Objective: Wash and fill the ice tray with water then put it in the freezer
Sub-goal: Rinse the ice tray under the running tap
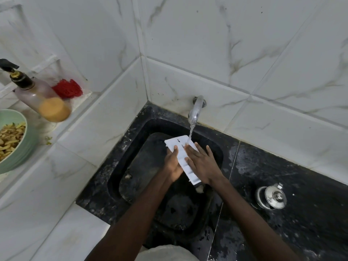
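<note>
A white ice tray [181, 156] is held tilted over the black sink [131, 140]. Water runs from the metal tap [195, 110] onto the tray's far end. My left hand [172, 162] grips the tray's left edge from below. My right hand [201, 162] lies flat on the tray's right side, fingers spread over its compartments. The tray's near end sticks out below my right hand.
A steel lidded pot [272, 197] stands on the wet black counter [301, 213] to the right. On the white ledge at left are a pump bottle [40, 98], a red scrubber [67, 88] and a green bowl [30, 140] of food. Tiled walls close the corner behind.
</note>
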Available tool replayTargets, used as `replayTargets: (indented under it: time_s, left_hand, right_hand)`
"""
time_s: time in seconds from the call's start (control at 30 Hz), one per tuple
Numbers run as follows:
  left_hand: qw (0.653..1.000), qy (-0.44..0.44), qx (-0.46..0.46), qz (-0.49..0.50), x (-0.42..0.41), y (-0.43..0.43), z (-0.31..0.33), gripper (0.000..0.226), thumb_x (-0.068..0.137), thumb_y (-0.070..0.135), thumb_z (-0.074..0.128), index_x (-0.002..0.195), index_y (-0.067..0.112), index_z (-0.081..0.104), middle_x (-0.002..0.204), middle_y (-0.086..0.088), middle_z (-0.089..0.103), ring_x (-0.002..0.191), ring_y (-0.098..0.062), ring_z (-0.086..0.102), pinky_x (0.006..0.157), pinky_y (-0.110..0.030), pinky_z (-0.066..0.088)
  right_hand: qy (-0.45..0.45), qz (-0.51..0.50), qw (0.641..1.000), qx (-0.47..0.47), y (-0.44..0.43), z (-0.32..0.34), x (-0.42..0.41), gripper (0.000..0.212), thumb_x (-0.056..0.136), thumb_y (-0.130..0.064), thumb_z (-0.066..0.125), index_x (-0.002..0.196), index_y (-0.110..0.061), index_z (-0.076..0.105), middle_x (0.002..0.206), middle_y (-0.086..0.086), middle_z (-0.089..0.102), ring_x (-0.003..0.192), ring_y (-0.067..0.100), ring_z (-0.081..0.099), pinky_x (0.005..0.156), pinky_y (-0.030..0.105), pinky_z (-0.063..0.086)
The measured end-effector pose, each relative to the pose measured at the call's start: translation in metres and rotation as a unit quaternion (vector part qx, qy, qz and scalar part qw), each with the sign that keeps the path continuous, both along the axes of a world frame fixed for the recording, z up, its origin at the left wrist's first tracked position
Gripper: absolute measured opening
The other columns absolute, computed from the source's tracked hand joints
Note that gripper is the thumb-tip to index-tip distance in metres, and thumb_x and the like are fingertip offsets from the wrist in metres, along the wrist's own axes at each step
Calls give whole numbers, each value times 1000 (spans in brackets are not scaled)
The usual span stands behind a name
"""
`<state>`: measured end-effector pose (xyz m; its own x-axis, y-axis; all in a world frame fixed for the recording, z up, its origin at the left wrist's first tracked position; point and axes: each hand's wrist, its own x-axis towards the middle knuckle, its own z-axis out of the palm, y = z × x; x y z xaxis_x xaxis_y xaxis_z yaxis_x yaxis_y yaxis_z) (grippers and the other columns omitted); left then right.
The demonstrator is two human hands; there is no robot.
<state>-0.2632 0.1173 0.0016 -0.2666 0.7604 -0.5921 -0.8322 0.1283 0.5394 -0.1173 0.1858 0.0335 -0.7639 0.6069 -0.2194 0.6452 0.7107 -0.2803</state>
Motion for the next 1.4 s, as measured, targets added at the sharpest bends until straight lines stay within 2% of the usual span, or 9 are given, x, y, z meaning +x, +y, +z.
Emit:
replayTargets:
  time_s: [0.13,0.3,0.47,0.6,0.73,0.87,1.03,1.17,1.4]
  left_hand:
    - [1000,11,20,0,3,3,4,53,107,31,49,153,7,40,149,-22,53,136,-39,54,106,-51,52]
    - [998,37,-33,47,-22,8,-1,44,109,27,47,150,14,39,140,-19,62,125,-40,63,106,-64,47]
    - [998,26,-39,53,-6,4,3,39,110,24,42,147,11,44,141,-20,61,130,-41,59,113,-62,41]
    - [996,38,-47,68,-15,6,4,36,110,23,43,145,14,45,139,-19,63,125,-40,62,107,-63,46]
    - [993,51,-53,93,-32,0,-7,52,104,30,54,152,17,39,144,-20,59,127,-43,61,102,-74,44]
    - [993,56,-42,90,-40,-5,-31,56,101,29,56,153,19,38,147,-20,55,131,-45,57,103,-77,40]
    - [993,62,-73,76,-30,-12,0,39,107,10,48,146,16,45,138,-16,64,120,-39,66,93,-62,56]
    - [994,61,-83,32,-20,-18,3,40,103,2,51,142,10,49,133,-19,66,110,-36,70,75,-46,62]
    - [993,84,-76,-45,7,-29,-8,45,96,-7,50,140,2,53,128,-24,68,117,-46,66,102,-65,50]
  right_hand:
    - [10,-7,1000,-9,2,4,-10,57,111,-49,19,164,-27,17,170,-14,10,159,15,-3,128,54,-1]
    - [12,30,999,1,-15,4,14,58,111,-53,18,164,-30,15,169,-16,10,159,10,-3,128,51,-5]
    - [17,15,1000,-6,-13,6,5,60,111,-54,19,164,-27,20,170,-13,13,159,11,-2,128,50,-5]
    - [28,11,999,-25,-22,7,9,61,110,-58,16,164,-31,12,170,-16,8,158,7,-5,129,48,-5]
    - [39,31,998,-40,-33,4,33,60,110,-58,17,164,-34,11,170,-20,4,155,-1,-12,128,42,-10]
    - [73,37,995,-59,-35,3,53,56,110,-56,22,162,-35,22,167,-22,14,155,-3,-6,128,36,-10]
    - [151,-32,983,-100,-23,-6,64,48,110,-48,35,152,-31,48,159,-21,39,153,-5,15,129,37,5]
    - [127,-84,986,-64,-9,-17,53,52,110,-49,33,155,-25,44,162,-10,38,155,7,22,126,47,19]
    - [53,-99,992,-62,13,-27,15,49,111,-34,36,158,-24,38,170,-3,23,157,20,18,125,46,18]
